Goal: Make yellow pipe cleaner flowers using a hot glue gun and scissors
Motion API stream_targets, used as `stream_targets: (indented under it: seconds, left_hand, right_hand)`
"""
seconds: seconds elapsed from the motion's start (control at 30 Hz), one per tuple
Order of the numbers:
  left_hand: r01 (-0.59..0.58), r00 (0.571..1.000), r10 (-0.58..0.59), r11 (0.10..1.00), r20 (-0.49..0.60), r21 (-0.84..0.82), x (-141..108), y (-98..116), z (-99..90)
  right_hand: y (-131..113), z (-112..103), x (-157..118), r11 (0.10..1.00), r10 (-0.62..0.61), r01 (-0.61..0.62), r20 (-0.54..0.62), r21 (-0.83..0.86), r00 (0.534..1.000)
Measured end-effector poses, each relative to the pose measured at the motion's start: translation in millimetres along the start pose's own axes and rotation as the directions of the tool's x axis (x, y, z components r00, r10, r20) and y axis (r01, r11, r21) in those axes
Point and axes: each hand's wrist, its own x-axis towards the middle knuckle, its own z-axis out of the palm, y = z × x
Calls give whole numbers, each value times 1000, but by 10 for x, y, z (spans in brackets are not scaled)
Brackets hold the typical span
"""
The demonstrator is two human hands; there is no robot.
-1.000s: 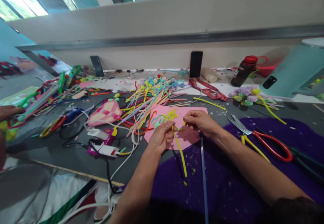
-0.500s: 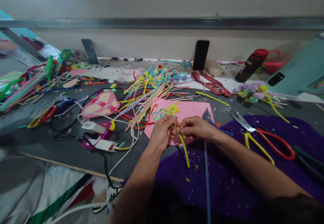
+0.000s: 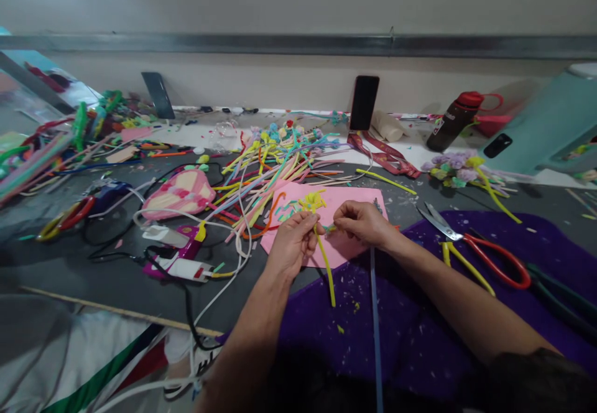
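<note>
A yellow pipe-cleaner flower [image 3: 311, 201] is pinched by its stem in my left hand [image 3: 295, 239], and the yellow stem [image 3: 329, 276] hangs down below the fingers. My right hand [image 3: 361, 223], just to the right, has its fingertips closed on the end of a small green piece [image 3: 329, 229] that reaches toward the stem. Both hands are over a pink sheet [image 3: 340, 250]. Small green cut bits [image 3: 286, 211] lie on the sheet, left of the flower.
Scissors with red handles [image 3: 497, 259] lie on a purple cloth [image 3: 420, 338] at the right. Many pipe cleaners [image 3: 261, 180] spread behind the hands. A pink heart [image 3: 180, 194] and cables are at the left. A dark bottle [image 3: 452, 124] stands at the back right.
My right hand has moved up and away from the yellow stem, and a green piece now shows at its fingertips. The whole view has shifted slightly.
</note>
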Motion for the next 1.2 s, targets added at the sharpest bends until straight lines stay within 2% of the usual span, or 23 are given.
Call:
stream_targets:
  seconds: [0.13, 0.23, 0.43, 0.77, 0.87, 0.97, 1.07, 1.2]
  left_hand:
    - [32, 999, -32, 999, 24, 5, -5, -27, 6]
    - [55, 997, -55, 998, 47, 11, -16, -45, 17]
    - [52, 992, -54, 998, 113, 20, -43, -51, 20]
    - [17, 993, -26, 997, 112, 81, -67, -51, 29]
    - [-1, 996, -7, 996, 89, 86, -72, -57, 29]
    - [-6, 997, -1, 996, 77, 85, -73, -56, 27]
    - [1, 996, -9, 995, 85, 98, -76, -46, 28]
    - [30, 992, -41, 995, 115, 98, -81, -39, 9]
  right_hand:
    - [-39, -10, -1, 962, 27, -17, -34, 272, 999]
    - [-67, 14, -15, 918, 30, -9, -46, 395, 998]
    - [-65, 136, -51, 923, -25, 74, -132, 377, 991]
    - [-52, 245, -79, 905, -5, 85, -190, 417, 982]
    - [-87, 223, -88, 912, 5, 50, -131, 408, 991]
    - [-122, 160, -91, 920, 83, -77, 1, 385, 997]
    - [-123, 100, -82, 899, 165, -204, 132, 388, 977]
    - [-77, 63, -57, 833, 154, -275, 277, 480, 948]
